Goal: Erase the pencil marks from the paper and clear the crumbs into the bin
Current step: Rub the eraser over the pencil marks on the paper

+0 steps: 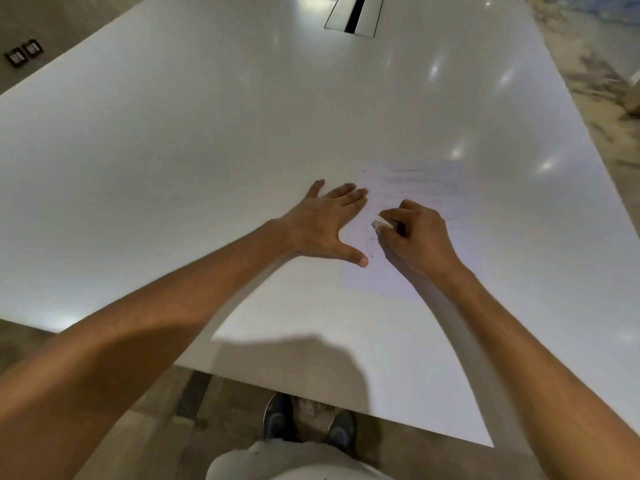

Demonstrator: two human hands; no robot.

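Head view: a thin sheet of paper [415,202] lies flat on a glossy white worktop [173,168], near its front edge. The left hand [325,223], fingers spread, pins the sheet's left edge. The right hand [419,233] grips a small eraser [382,224] against faint pencil marks [415,180]. The sheet looks light and slippery, likely needing that flat hold.

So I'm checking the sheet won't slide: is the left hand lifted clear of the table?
No, the left hand lies flat, fingers spread, at the left edge of the paper.
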